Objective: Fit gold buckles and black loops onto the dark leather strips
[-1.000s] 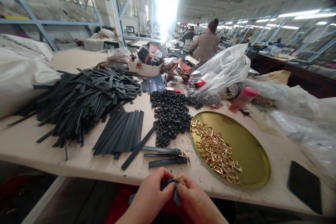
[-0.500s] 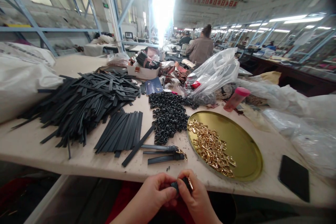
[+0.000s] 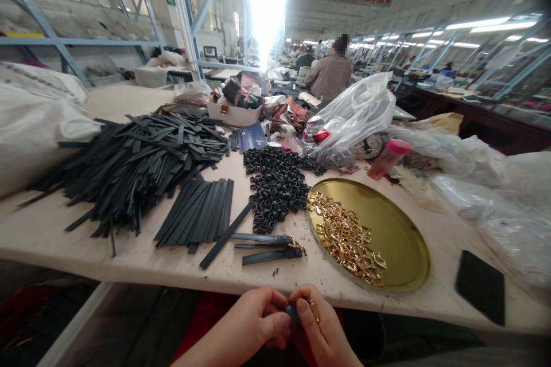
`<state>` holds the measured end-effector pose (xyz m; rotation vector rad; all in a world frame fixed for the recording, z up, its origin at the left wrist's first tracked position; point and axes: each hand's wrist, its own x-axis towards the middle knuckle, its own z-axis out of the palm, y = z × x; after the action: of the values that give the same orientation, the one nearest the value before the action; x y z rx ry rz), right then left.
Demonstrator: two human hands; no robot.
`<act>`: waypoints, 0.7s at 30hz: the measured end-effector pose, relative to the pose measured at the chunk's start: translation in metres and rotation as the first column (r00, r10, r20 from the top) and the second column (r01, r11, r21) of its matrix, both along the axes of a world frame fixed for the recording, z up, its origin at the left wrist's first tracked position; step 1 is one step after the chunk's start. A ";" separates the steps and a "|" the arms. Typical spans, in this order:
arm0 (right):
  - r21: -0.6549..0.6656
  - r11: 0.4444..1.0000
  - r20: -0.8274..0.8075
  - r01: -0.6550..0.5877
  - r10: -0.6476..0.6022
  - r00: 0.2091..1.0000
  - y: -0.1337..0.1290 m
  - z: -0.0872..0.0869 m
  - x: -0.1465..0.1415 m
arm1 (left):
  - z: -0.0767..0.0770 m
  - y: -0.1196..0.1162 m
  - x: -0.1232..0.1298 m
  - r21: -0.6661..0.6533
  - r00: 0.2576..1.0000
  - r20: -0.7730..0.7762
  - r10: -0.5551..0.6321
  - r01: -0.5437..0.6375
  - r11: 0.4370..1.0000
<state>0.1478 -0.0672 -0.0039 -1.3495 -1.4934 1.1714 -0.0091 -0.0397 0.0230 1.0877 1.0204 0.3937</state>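
At the table's front edge, my left hand [image 3: 263,316] is closed, pinching a short dark strap piece [image 3: 293,314]. My right hand [image 3: 319,324] closes on the same piece from the other side, and a gold buckle [image 3: 314,309] shows between its fingers. Most of the strap is hidden by the fingers. Just beyond lie several black straps [image 3: 269,255] with gold buckles at their right ends. A pile of black loops [image 3: 275,192] sits farther back. To the right, a round gold tray [image 3: 400,241] holds many gold buckles [image 3: 346,238].
Black strips lie in a neat row [image 3: 200,215] and a large heap [image 3: 150,163] at left. A phone-like black slab [image 3: 481,287] rests at right. Behind are a pink-lidded container [image 3: 390,159], plastic bags [image 3: 353,117] and a box [image 3: 235,114]. A person [image 3: 330,75] sits farther off.
My fingers have shifted slightly around the strap piece, and the buckle in my right hand has tilted a little. The view has tipped slightly; the things on the table look unchanged.
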 end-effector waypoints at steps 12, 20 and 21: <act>0.085 0.993 0.089 0.084 -0.091 0.992 0.043 -0.004 -0.001 | 0.016 0.050 0.003 0.440 0.877 -0.463 -0.131 0.355 0.825; 0.321 0.932 0.307 0.170 -0.272 0.912 0.100 -0.048 -0.003 | -0.007 0.088 -0.012 0.579 0.559 -0.803 0.208 0.647 0.496; 0.323 0.933 0.322 0.156 -0.263 0.910 0.100 -0.052 -0.004 | -0.013 0.089 -0.010 0.582 0.547 -0.806 0.225 0.666 0.467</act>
<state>0.1435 0.0331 -0.0556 -1.5281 -1.6460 0.5552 -0.0192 0.0493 0.0105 2.5505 1.4707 0.0800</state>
